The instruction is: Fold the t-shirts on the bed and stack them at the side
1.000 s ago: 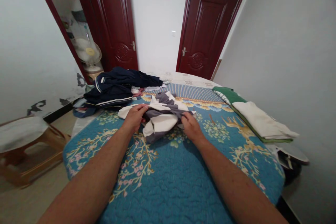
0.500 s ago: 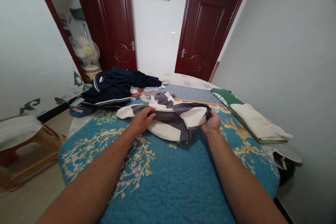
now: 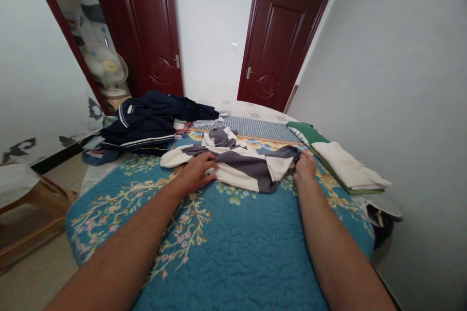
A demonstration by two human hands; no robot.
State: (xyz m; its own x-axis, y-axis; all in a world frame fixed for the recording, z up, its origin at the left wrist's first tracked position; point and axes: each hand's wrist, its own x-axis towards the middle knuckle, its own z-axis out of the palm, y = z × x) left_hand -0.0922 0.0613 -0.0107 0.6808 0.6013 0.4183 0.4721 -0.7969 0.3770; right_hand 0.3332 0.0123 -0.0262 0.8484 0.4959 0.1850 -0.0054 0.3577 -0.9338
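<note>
A grey-and-cream garment in large colour blocks lies spread across the blue floral quilt, one bunched part at its far side. My left hand is closed on the near left edge of the cloth, thumb and fingers bent over it. At the garment's right end, my right hand grips the dark grey edge, with its fingertips partly hidden. The cloth between my hands is stretched fairly flat and lies low over the quilt.
Dark navy clothes with white stripes are heaped at the back left. Folded cream cloth and green cloth lie along the right side. A stool stands left of the bed, and a fan is in the doorway.
My right hand has moved to the right and turned over, pulling the garment's end out flatter. The cloth's near edge has dropped towards the quilt. The view has shifted slightly right.
</note>
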